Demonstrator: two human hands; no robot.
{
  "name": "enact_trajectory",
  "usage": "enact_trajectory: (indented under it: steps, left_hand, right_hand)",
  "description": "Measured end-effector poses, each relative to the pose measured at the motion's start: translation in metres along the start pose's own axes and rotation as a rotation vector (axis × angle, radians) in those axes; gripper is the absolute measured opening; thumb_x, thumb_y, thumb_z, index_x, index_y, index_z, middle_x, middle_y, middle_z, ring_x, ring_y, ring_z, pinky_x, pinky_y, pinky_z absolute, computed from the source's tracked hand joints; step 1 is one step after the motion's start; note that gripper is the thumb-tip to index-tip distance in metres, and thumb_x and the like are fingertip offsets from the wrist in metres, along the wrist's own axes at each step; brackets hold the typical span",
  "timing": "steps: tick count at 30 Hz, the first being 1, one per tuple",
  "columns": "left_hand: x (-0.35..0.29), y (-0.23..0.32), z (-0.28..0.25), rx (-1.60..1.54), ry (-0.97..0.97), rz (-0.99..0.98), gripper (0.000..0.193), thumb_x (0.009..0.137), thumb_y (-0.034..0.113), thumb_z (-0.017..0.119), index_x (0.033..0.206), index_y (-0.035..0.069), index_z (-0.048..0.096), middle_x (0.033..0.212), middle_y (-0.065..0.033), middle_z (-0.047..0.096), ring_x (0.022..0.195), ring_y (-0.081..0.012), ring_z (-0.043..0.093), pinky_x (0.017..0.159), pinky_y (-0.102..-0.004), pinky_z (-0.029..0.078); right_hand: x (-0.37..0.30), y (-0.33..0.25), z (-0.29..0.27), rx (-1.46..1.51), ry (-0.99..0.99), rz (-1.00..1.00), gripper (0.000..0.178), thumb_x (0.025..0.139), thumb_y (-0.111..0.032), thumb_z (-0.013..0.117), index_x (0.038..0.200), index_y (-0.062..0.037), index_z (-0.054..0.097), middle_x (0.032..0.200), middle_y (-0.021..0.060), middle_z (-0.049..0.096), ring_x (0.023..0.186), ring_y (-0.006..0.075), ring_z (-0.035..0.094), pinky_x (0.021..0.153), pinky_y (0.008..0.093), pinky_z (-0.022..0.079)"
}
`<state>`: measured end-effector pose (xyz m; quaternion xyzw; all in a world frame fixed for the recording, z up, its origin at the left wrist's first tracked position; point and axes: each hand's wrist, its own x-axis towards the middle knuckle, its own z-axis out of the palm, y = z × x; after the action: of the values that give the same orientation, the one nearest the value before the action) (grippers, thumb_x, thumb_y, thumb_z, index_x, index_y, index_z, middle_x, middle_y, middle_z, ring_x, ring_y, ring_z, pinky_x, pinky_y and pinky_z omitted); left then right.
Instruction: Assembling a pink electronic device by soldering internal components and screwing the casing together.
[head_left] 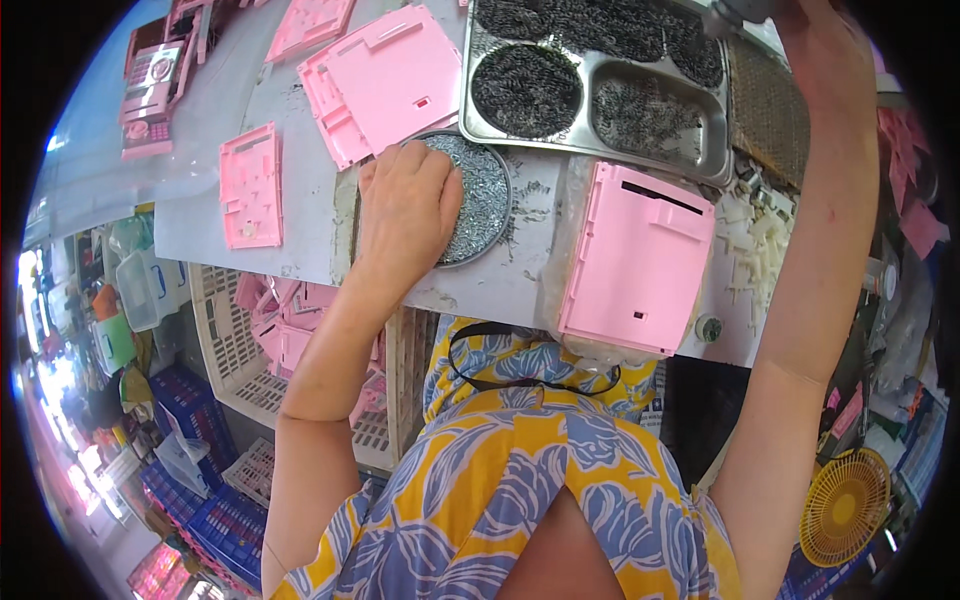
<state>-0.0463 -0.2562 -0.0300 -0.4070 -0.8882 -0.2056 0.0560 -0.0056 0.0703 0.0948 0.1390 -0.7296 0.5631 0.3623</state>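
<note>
My left hand (410, 200) is over the left side of a round shallow dish (508, 190) full of small silvery metal pieces (472, 200). Its fingers are curled in, and the tips are hidden, so whatever they pinch does not show. At the top right edge my right hand (815, 35), partly cut off, is closed beside a dark grey rounded tool (745, 10) that it appears to hold. Closest to my body lies a pink plastic panel (635, 260) with a dark slot, resting on a clear plastic bag (565, 250).
A steel compartment tray (590, 145) holds many small dark screws. White plastic parts (760, 240) are heaped at right beside a small round container (708, 327). More pink panels (385, 85) and a smaller pink piece (250, 190) lie left. Below stands a crate (225, 340) of pink parts.
</note>
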Motion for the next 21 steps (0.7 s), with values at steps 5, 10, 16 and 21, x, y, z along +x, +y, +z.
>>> enact_trajectory:
  steps: [5,10,16,21]
  left_hand:
    - [0.004,-0.015,-0.012,-0.089,-0.045,-0.055,0.015,0.088,0.019,0.07,0.079,0.007,0.067,0.08,-0.0092,0.061,0.081,-0.0293,0.061,0.079,-0.0447,0.043]
    - [0.005,0.02,-0.02,-0.559,-0.105,0.009,0.007,0.082,0.005,0.076,0.082,0.004,0.068,0.085,-0.0093,0.064,0.079,-0.0263,0.061,0.073,-0.0368,0.047]
    - [-0.006,0.107,-0.001,-0.861,-0.038,0.365,0.018,0.074,0.005,0.084,0.087,0.006,0.072,0.086,-0.0062,0.064,0.076,-0.0207,0.059,0.069,-0.0343,0.044]
    - [-0.013,0.127,0.016,-0.988,0.024,0.455,0.022,0.074,0.008,0.085,0.092,0.005,0.072,0.086,-0.0057,0.063,0.074,-0.0201,0.054,0.068,-0.0329,0.042]
  right_hand:
    - [-0.009,-0.033,0.009,0.167,-0.096,0.348,0.036,0.092,-0.026,0.072,0.115,-0.0003,0.063,0.088,0.0074,0.067,0.083,0.0176,0.065,0.074,0.0324,0.054]
    - [-0.077,-0.041,-0.003,0.438,-0.128,0.456,0.037,0.101,-0.024,0.054,0.133,-0.0067,0.052,0.091,0.0045,0.062,0.082,0.0154,0.061,0.093,0.0411,0.049]
    - [-0.129,-0.126,0.015,0.585,0.082,0.366,0.021,0.094,-0.018,0.068,0.111,-0.0156,0.056,0.065,-0.0065,0.058,0.058,0.0056,0.055,0.07,0.0262,0.051]
    - [-0.147,-0.147,0.011,0.557,0.146,0.309,0.024,0.09,-0.018,0.077,0.105,-0.0176,0.059,0.062,-0.0066,0.061,0.051,0.0048,0.055,0.06,0.0231,0.052]
